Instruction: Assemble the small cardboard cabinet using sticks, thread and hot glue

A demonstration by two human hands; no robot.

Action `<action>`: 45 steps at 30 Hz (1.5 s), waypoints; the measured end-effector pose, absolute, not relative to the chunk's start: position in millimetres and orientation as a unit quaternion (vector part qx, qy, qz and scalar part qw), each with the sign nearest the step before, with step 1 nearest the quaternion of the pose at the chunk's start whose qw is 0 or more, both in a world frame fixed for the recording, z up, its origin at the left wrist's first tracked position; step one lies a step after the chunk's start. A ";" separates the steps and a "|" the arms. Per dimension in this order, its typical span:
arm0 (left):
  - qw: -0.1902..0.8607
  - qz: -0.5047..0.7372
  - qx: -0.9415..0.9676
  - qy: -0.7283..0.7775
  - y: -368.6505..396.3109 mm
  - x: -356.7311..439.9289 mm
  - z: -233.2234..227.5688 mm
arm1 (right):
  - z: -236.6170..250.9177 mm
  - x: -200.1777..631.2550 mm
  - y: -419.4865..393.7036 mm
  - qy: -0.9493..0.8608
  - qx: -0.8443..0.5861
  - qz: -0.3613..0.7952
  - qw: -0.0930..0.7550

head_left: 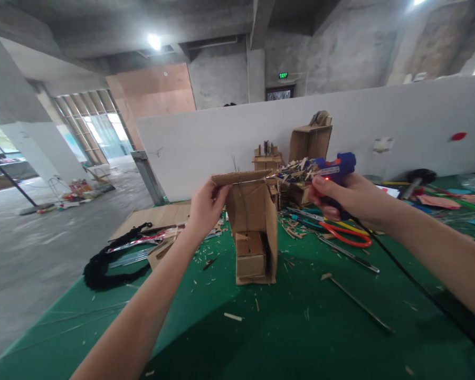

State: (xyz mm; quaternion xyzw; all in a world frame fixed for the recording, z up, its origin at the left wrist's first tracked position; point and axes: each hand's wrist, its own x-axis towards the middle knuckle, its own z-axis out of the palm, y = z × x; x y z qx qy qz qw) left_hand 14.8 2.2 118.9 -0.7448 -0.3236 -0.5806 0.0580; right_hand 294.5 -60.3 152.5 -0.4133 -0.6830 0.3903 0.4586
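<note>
Left hand [206, 208] pinches the left end of the top flap [241, 177] of a cardboard stand [255, 211], thumb in front and fingers tucked behind, while the right hand [348, 192] grips a blue glue gun [336, 164] whose front is crusted with slivers [296, 171]. Upright on the green desk [285, 338], the stand is between the two hands, with a small cardboard box [251, 261] inside at its foot. The gun's nozzle points at the flap's right end; whether the two touch cannot be told. Gluing along the flap's edge seems to be the step in hand, and the next move would call for a still flap and a steady, light nozzle. To the stand's right on the desk are a thin rod [362, 306], then a pen [351, 255] and red-handled scissors [354, 246]. Behind the stand rises a taller cardboard structure [311, 143], and beyond it a white panel [214, 137].
</note>
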 end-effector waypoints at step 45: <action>-0.004 -0.604 -0.737 -0.304 3.4 20.1 117.5 | 154.1 299.2 -64.8 -0.731 -0.443 0.337 0.395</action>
